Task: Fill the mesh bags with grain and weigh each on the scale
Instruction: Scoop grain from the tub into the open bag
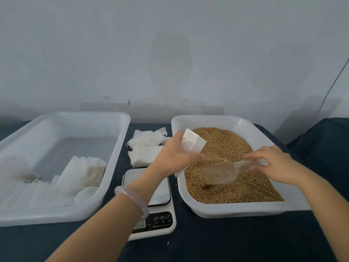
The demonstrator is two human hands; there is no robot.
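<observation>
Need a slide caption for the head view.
Left hand holds a mesh bag over the grain tray while right hand grips the scoop.

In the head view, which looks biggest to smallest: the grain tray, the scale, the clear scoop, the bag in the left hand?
1. grain tray
2. scale
3-4. clear scoop and mesh bag look alike; the left hand covers part of the bag, so unranked.

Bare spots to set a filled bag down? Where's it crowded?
Free: far half of the left tray behind the filled bags; scale platform, though the left forearm crosses above it; dark cloth in front of the grain tray. Crowded: empty bags fill the gap behind the scale platform; grain tray is full.
</observation>
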